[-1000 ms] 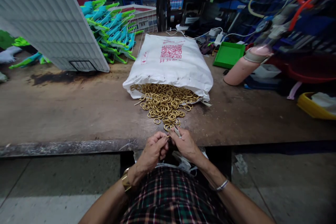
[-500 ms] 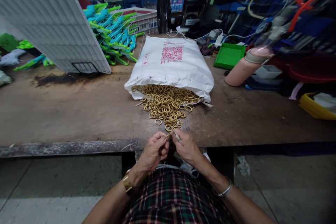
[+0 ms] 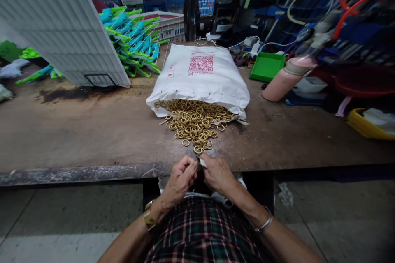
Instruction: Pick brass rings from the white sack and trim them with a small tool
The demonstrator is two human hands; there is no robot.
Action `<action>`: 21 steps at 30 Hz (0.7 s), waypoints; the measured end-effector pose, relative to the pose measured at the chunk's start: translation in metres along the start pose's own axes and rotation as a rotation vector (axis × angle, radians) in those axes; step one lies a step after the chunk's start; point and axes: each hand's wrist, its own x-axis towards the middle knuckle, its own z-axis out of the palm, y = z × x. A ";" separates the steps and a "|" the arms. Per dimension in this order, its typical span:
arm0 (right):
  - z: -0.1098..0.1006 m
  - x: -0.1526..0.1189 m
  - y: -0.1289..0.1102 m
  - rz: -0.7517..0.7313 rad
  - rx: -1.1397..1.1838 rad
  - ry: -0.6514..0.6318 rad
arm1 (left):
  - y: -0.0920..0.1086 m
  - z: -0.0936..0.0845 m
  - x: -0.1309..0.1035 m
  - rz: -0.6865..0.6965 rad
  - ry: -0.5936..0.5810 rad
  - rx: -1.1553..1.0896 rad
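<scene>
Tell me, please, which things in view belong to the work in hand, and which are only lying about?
Seemingly in the work:
small pale tool with dark tip, in the right hand
gold-coloured rings
white QR-printed sack, its mouth spilling those rings

Apparently just lying about:
pink bottle
green tray
yellow container
turquoise-and-green plastic pieces

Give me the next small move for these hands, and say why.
Perhaps bring the pale tool in the right hand to the pinch of the left hand: that pinch looks closed on something small, and the tool sits close beside it.
</scene>
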 end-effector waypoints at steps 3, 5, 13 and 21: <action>-0.002 0.003 0.011 0.096 -0.097 0.061 | 0.011 0.005 -0.012 -0.017 -0.095 -0.082; -0.002 0.005 0.015 0.103 -0.087 0.108 | 0.015 0.006 -0.014 -0.042 -0.131 -0.207; 0.011 0.013 -0.002 0.025 -0.028 0.217 | 0.002 -0.010 0.005 -0.144 0.029 -0.452; 0.009 0.017 -0.008 0.082 -0.158 0.149 | -0.001 -0.022 0.009 -0.267 0.032 -0.638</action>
